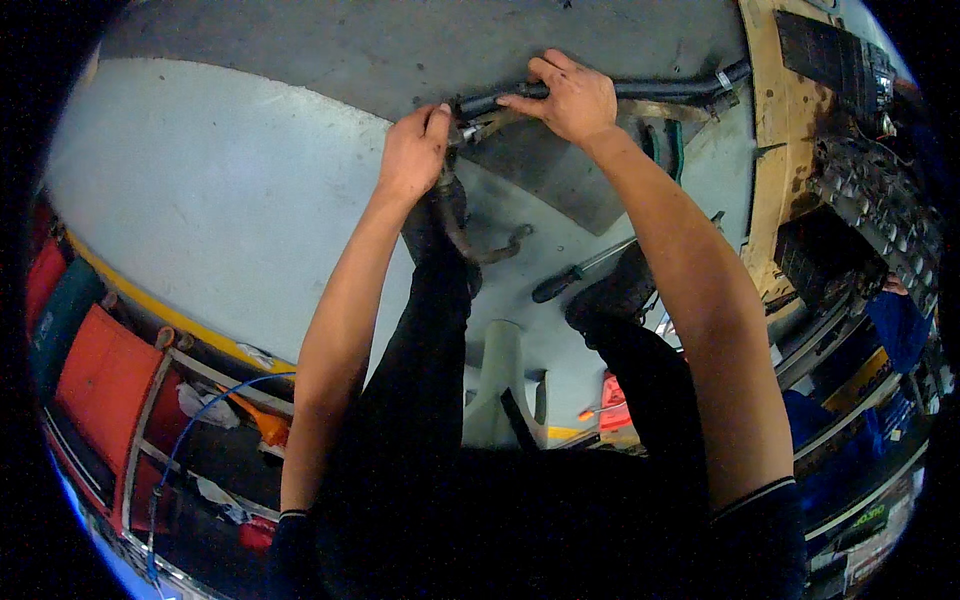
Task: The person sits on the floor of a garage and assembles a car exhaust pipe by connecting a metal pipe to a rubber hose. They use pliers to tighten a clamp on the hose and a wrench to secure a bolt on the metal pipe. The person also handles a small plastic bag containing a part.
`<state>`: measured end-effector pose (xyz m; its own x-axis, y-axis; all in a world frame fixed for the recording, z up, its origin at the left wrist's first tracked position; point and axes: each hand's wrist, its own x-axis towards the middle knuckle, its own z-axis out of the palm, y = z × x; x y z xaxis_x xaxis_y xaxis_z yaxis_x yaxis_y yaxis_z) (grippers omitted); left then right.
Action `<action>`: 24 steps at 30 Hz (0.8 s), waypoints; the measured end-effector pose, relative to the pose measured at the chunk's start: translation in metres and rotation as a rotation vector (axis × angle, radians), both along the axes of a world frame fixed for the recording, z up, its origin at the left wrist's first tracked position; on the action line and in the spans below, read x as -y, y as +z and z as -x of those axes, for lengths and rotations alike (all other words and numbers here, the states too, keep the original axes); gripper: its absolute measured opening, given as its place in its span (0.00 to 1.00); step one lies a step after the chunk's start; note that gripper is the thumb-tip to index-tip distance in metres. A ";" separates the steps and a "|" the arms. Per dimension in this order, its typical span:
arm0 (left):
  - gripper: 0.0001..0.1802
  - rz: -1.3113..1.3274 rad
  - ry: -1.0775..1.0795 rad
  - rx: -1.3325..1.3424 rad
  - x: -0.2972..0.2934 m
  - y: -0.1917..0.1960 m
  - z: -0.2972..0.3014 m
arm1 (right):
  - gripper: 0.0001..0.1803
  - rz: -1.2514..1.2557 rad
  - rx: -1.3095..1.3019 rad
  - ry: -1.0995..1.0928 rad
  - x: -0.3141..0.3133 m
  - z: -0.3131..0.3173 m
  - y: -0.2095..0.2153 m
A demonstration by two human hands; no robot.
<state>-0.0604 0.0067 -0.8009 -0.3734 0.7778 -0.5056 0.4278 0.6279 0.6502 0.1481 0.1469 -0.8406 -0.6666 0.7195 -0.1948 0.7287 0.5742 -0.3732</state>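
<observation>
Stretching rightward, one black hose runs beyond one screwdriver on the floor; the right hand turns inward, thumb and fingers closed on the hose; the left hand, reaching forward, curls at the hose's left end, though what it grips I cannot tell

Grey floor down here, pale on the left, darker across the top! And there's 1 screwdriver lying on it, handle just beside the right shoe!
</observation>
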 end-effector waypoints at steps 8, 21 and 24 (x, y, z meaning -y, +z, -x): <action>0.24 -0.050 0.215 0.200 0.026 0.014 0.057 | 0.34 -0.088 -0.037 -0.039 0.004 -0.001 -0.004; 0.24 -0.095 0.164 0.265 -0.008 0.001 0.032 | 0.41 0.068 0.033 -0.034 -0.003 -0.002 -0.003; 0.23 -0.149 0.140 0.285 -0.011 0.016 0.033 | 0.37 0.026 -0.033 0.012 -0.009 0.001 0.022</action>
